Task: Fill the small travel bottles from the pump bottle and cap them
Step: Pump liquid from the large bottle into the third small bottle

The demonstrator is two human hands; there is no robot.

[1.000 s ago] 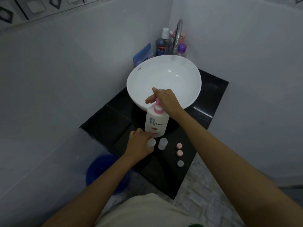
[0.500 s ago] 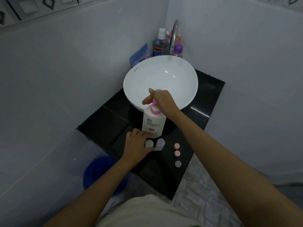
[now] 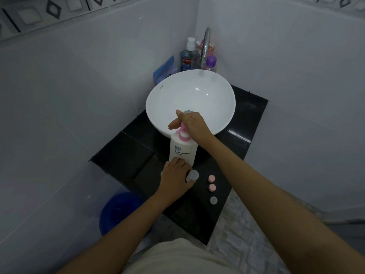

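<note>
A white pump bottle (image 3: 182,150) with a pink pump stands on the black counter (image 3: 122,159), in front of the basin. My right hand (image 3: 192,124) lies over the pump head, fingers spread. Below it, my left hand (image 3: 175,177) is closed around a small translucent travel bottle (image 3: 193,175), whose open top shows at my fingertips. A pale sliver at the hand's left edge may be a second small bottle; the hand hides most of it. Two pink caps (image 3: 211,178) (image 3: 212,187) and a grey cap (image 3: 213,200) lie in a row to the right.
A white round basin (image 3: 158,99) with a chrome faucet (image 3: 205,46) fills the back of the counter. Behind it stand a mouthwash bottle (image 3: 188,58), a purple-capped bottle (image 3: 211,63) and a blue packet (image 3: 165,71). A blue bucket (image 3: 120,212) sits on the floor, lower left.
My left hand has shifted right across the small bottles; two showed before, only one shows clearly now. My right hand stays on the pump head.
</note>
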